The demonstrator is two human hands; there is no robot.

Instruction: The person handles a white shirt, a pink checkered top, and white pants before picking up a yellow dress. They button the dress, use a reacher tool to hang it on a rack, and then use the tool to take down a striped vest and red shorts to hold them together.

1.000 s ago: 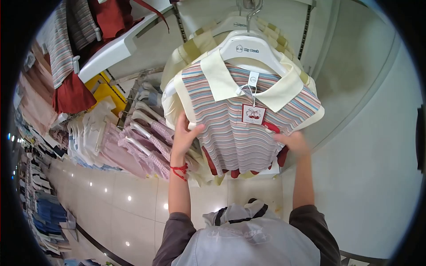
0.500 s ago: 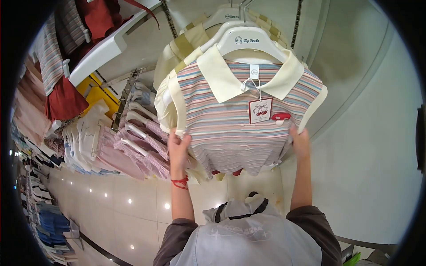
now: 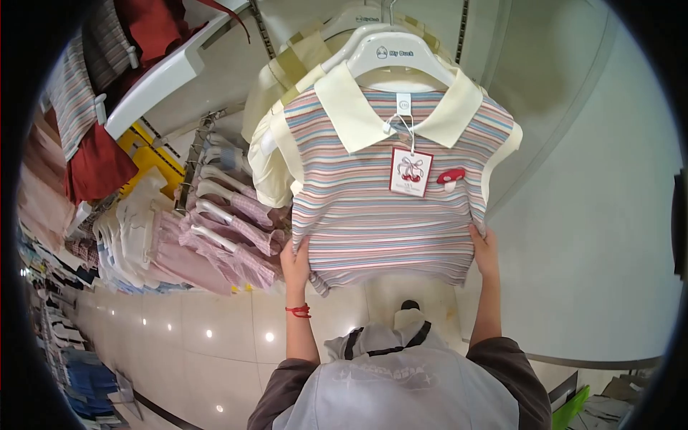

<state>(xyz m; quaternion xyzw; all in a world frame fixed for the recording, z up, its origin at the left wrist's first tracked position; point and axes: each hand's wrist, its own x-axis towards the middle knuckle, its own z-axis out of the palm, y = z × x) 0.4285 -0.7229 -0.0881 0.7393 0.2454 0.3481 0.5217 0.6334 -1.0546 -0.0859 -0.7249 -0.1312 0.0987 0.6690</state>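
Note:
A striped sleeveless top (image 3: pixel 387 215) with a cream collar hangs on a white hanger (image 3: pixel 401 56) in front of other cream garments. A square tag (image 3: pixel 411 172) hangs from its neck, beside a red and white patch (image 3: pixel 451 175) on the chest. My left hand (image 3: pixel 295 259) pinches the left side edge near the hem, a red string bracelet on its wrist. On the right side edge my right hand (image 3: pixel 483 247) is closed on the fabric, a little higher. The cloth is stretched between both hands.
Pink garments on white hangers (image 3: pixel 233 240) hang to the left, below a white shelf edge (image 3: pixel 158 89). Red and striped clothes (image 3: pixel 100 165) are at the upper left. A pale wall panel (image 3: pixel 588 215) stands on the right. Blue clothes (image 3: pixel 86 380) lie at the lower left.
Both hands have moved lower along the sides of the top. Its lower front now shows stretched out flatter, and the view has shifted slightly.

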